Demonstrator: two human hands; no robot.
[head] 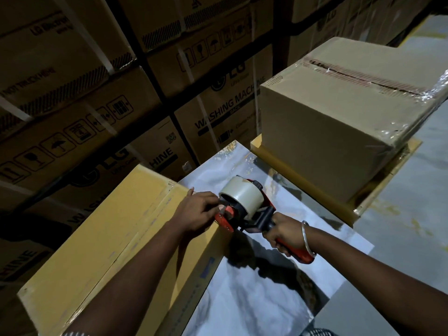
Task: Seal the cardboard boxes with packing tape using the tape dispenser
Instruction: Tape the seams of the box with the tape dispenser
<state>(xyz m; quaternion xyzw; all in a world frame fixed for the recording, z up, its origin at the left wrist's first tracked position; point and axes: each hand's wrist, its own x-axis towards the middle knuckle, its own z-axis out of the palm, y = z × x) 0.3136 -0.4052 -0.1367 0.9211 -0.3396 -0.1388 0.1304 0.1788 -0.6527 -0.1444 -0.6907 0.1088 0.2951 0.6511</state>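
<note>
Far box [351, 112] is taped; beside it, near box [101, 238] remains unsealed, right hand [282, 235] gripping dispenser [244, 204], left hand [198, 210] pinching tape end.

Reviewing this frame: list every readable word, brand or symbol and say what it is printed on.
"WASHING MACHINE": stacked carton behind the table.
"LG": same carton, beside a round logo.
"NOT TRUCK HERE": upper left carton; the first word is cut off.
"HINE": lower carton; partly hidden.
Handling pictograms (glass, umbrella): several cartons.
QR code and small print: too small to read.
Tape dispenser, two plain boxes: no text visible.
</note>
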